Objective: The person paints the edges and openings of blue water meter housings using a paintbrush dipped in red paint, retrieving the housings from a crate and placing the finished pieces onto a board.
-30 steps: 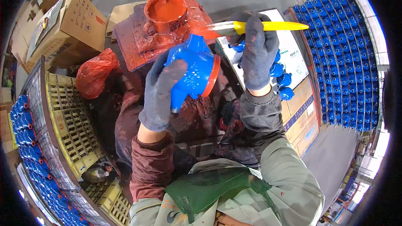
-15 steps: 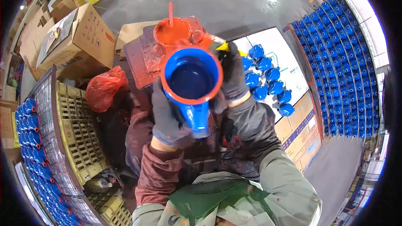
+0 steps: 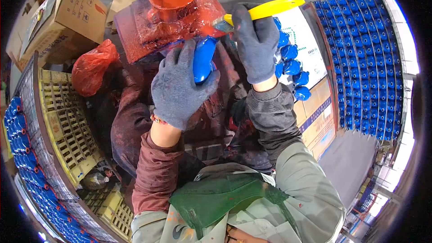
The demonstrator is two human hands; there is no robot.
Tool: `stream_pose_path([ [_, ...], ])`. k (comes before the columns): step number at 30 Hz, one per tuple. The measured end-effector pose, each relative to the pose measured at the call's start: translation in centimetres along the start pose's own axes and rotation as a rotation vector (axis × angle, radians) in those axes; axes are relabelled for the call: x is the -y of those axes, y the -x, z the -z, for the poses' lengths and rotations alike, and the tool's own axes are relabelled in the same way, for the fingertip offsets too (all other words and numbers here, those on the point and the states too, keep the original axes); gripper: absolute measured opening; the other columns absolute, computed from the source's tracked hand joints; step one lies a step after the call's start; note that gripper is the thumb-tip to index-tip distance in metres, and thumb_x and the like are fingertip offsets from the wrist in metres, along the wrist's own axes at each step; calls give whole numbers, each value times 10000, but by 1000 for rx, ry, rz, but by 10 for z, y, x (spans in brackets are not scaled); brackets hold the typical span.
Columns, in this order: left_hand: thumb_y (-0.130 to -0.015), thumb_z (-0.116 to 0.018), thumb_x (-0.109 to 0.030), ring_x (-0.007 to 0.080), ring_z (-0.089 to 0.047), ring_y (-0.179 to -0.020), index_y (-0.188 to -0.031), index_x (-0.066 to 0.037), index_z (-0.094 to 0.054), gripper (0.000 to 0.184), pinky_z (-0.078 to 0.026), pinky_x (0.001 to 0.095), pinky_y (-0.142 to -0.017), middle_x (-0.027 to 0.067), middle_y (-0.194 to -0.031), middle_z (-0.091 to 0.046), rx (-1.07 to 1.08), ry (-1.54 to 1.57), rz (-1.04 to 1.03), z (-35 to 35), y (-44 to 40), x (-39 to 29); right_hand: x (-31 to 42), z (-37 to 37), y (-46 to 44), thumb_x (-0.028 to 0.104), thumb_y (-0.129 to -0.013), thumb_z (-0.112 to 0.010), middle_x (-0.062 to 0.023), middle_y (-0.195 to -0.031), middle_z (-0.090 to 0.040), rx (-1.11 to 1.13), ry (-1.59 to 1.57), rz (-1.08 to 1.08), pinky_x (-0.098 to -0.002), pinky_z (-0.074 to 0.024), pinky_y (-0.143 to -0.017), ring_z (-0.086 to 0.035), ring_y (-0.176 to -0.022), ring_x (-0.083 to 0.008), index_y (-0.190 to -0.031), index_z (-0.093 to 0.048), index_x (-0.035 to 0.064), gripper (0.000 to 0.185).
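My left hand, in a grey glove, is closed around a glossy blue funnel-shaped casting. The casting is tilted, and its wide mouth is hidden from view. In my right hand, also gloved, is a paintbrush with a yellow handle. Its bristles point left, close to the far end of the casting; whether they touch it I cannot tell. Beyond both hands stands a pot of red paint with a stick in it. The pot rests on a red-smeared board.
Several blue castings lie on a white-topped surface at the right. Behind them rises a rack of blue castings. At left are a red plastic bag, a cardboard box, a yellow crate and more blue castings.
The casting has turned from mouth up to lying tilted in my left hand. My right hand has come off it, and the brush now points left. The view has shifted.
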State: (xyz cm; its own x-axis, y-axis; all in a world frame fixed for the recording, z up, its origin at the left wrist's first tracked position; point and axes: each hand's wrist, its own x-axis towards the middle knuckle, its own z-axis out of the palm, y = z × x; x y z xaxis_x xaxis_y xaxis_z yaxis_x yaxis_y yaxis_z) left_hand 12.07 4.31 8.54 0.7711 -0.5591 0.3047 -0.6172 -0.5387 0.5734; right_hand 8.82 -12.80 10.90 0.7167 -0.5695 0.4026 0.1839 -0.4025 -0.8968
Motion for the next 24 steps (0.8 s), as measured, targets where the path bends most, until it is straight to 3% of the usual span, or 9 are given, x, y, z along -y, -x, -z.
stream_pose_path([
  [6, -724, -753, -359, 341, -630, -1007, -1276, -48, -541, 668, -517, 409, -843, 215, -1163, -611, 38, -46, -19, 0, -1, -1, 4, 4, -5, 180, -842, -682, -102, -719, -659, -24, 382, 257, -326, -487, -540, -655, -606, -208, -888, -685, 29, 157],
  [8, -773, -724, -318, 274, -639, -1020, -1286, -10, -536, 628, -511, 359, -862, 190, -1182, -624, 113, 343, 155, 3, -1, 3, 15, 7, -4, 167, -842, -674, -92, -719, -662, -12, 411, 268, -326, -486, -536, -655, -602, -187, -891, -685, 29, 147],
  [10, -795, -710, -351, 263, -640, -998, -1270, -6, -552, 608, -512, 354, -853, 162, -1146, -636, 130, 697, 245, 5, -3, 7, 28, 10, -3, 177, -892, -655, -44, -772, -632, 17, 56, -35, -251, -479, -573, -602, -633, -121, -959, -625, -7, 199],
  [12, -865, -647, -348, 179, -620, -972, -1269, 44, -538, 573, -503, 316, -850, 104, -1108, -636, 225, 1179, 410, 21, -7, -2, 18, 17, -4, 198, -906, -641, -50, -787, -627, -25, -20, 17, -241, -480, -556, -600, -626, -117, -986, -608, -6, 221],
  [17, -894, -576, -321, 205, -641, -977, -1240, 49, -540, 508, -510, 333, -889, 137, -1122, -640, 252, 1665, 526, 22, -2, 3, -2, 18, -8, 320, -931, -619, -73, -822, -612, -147, -378, -17, -251, -493, -495, -594, -576, -137, -1063, -549, -3, 356],
  [20, -886, -577, -362, 283, -639, -1014, -1167, 12, -580, 467, -511, 408, -931, 180, -1168, -631, 264, 2350, 674, 9, 3, 12, 3, 6, -5, 373, -961, -546, -78, -817, -612, -73, -515, -47, -303, -501, -631, -611, -696, -179, -1097, -534, 6, 391],
  [22, -867, -587, -463, 308, -626, -1042, -1224, -26, -561, 565, -508, 463, -931, 177, -1178, -627, 376, 2367, 885, -8, 14, 25, -29, 3, -4, 417, -973, -497, -92, -866, -626, 55, -697, -138, -334, -465, -760, -599, -824, -189, -1134, -525, 12, 437],
  [23, -859, -588, -499, 315, -625, -1045, -1248, -42, -552, 601, -508, 479, -927, 177, -1198, -616, 445, 2376, 947, -10, 15, 27, -43, 0, -2, 360, -946, -570, -110, -1009, -624, 209, -1077, -289, -346, -491, -788, -609, -849, -194, -1171, -517, 30, 402],
  [24, -884, -542, -534, 370, -611, -1055, -1315, -51, -496, 649, -510, 519, -909, 193, -1257, -573, 785, 2564, 554, 0, 8, 11, -27, -18, 2, 397, -939, -574, -70, -949, -631, 83, -988, -230, -310, -502, -760, -614, -814, -160, -1134, -549, 51, 398],
])
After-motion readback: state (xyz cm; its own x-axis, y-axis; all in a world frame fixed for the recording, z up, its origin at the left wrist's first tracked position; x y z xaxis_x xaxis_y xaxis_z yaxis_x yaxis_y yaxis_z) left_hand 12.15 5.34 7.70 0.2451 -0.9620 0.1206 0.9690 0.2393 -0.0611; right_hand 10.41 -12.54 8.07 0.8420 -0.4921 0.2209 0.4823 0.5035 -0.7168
